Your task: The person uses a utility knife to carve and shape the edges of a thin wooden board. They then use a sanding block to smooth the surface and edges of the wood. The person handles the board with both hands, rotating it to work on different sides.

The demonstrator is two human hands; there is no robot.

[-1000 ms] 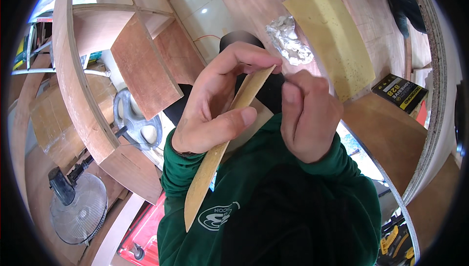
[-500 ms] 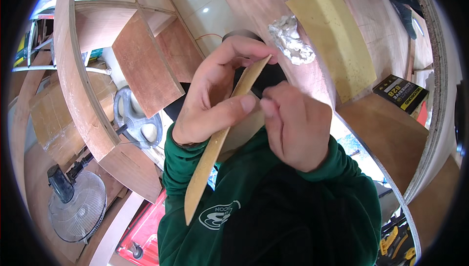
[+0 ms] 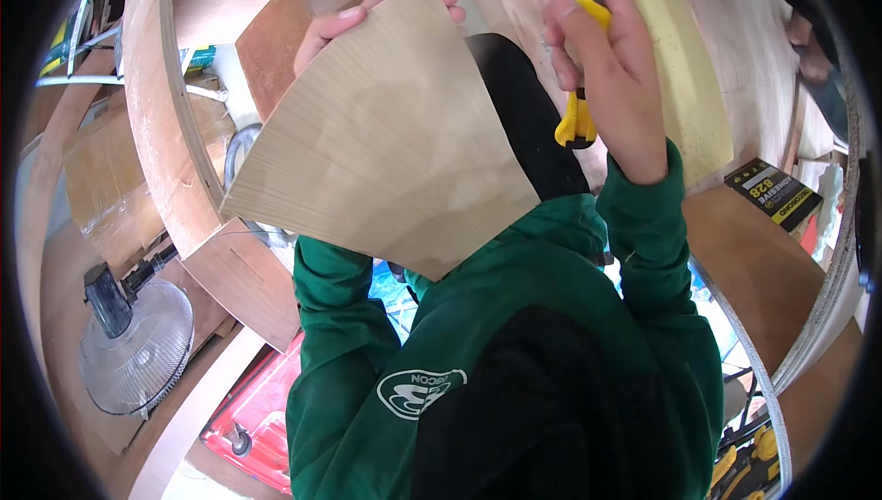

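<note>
Wood-grain sheet (image 3: 395, 142), pale, thin, angular, held tilted above the person's lap, lowest corner in front of the green sweatshirt (image 3: 478, 270). Left hand (image 3: 333, 30) grips its upper end, thumb along the left edge, fingertips showing past the top right edge, rest of the hand hidden behind. Right hand (image 3: 617, 64) closed around a yellow-handled tool (image 3: 576, 119), apart from the sheet, to its right; grey end sticks out above the fist, yellow butt below; exact tool type unclear. Dark trouser leg (image 3: 524, 105) between sheet and right forearm. Beyond the right hand, a yellow sheet (image 3: 689, 87) lies on a wooden surface (image 3: 753, 68), partly covered from view by the hand. Black-and-yellow box (image 3: 774, 192) near that sheet's lower end. Left side: curved wooden frame (image 3: 152, 114) with compartments, red plastic item (image 3: 262, 436) low down, fan (image 3: 138, 344) with clear blades, brown cardboard box (image 3: 138, 160) behind the frame. Far upper right: part of another person in dark clothing, cut by the rim.
</note>
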